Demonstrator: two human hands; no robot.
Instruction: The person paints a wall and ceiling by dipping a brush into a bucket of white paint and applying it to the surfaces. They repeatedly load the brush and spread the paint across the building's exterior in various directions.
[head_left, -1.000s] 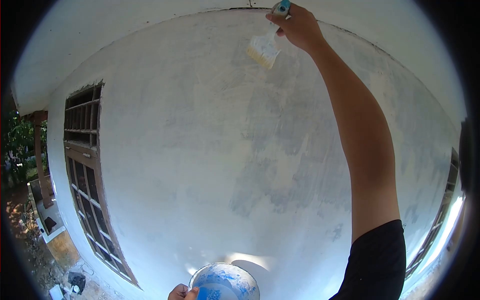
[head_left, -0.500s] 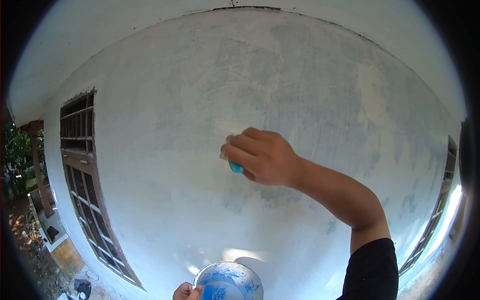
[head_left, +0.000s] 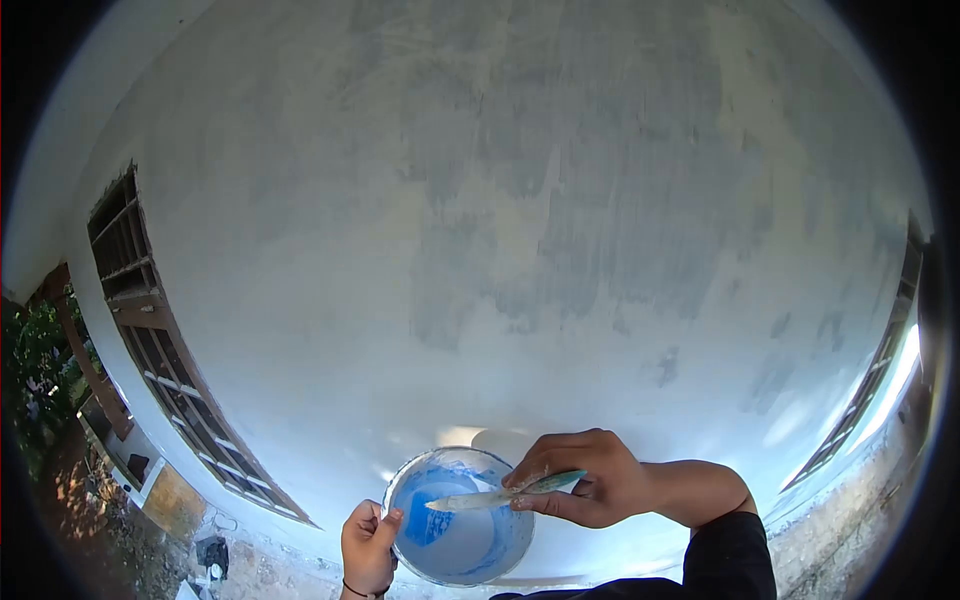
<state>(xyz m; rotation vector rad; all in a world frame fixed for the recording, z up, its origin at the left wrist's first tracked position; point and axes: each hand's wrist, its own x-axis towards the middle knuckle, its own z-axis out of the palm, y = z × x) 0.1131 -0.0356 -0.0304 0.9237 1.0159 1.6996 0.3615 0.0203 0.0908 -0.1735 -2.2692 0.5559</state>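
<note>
Patchy wall [head_left: 300, 300] behind, the right hand [head_left: 590, 480] holds a brush [head_left: 475, 501] over a bucket [head_left: 462, 566].

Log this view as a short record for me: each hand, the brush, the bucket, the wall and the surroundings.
Left hand: gripping the rim of the bucket
Right hand: holding the brush
Brush: over the bucket's opening, bristle end pointing left; contact with the contents unclear
Bucket: blue smears inside
Wall: pale, with patchy grey areas
Surroundings: brown-framed window at left; plants beyond
Sleeve: black, right arm
</note>
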